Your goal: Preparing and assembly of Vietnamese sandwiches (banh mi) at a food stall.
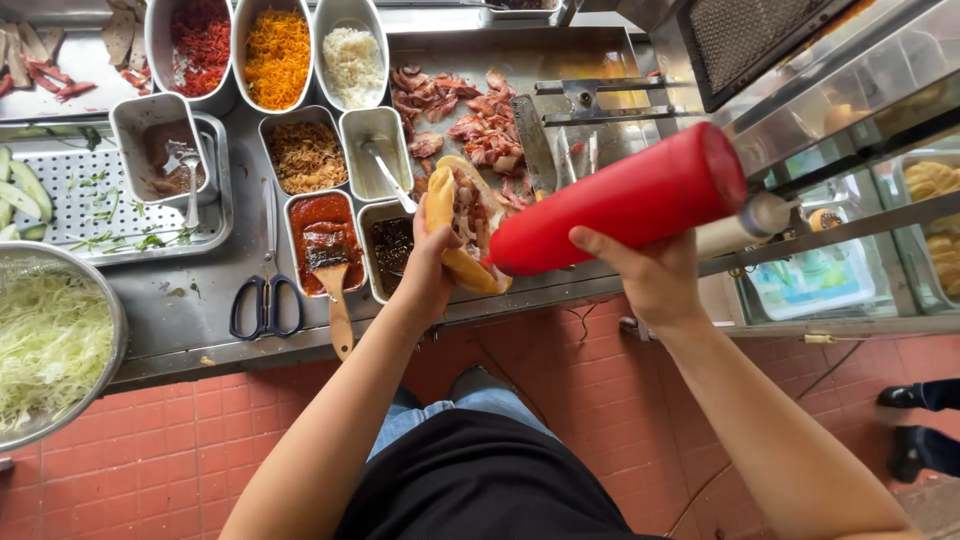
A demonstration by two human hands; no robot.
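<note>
Dark apron and jeans fill the bottom edge, above red floor tiles. Left hand (428,268) wraps its fingers around an open bread roll (465,225) filled with meat, held over the steel counter's (190,320) front edge. Right hand (648,275) grips one red squeeze bottle (620,200), tipped with its tip touching the roll. Nearby sit one pair of scissors (265,300), a brush (335,285) resting in a tub of red sauce (325,240), and a bowl of shredded cabbage (50,345).
</note>
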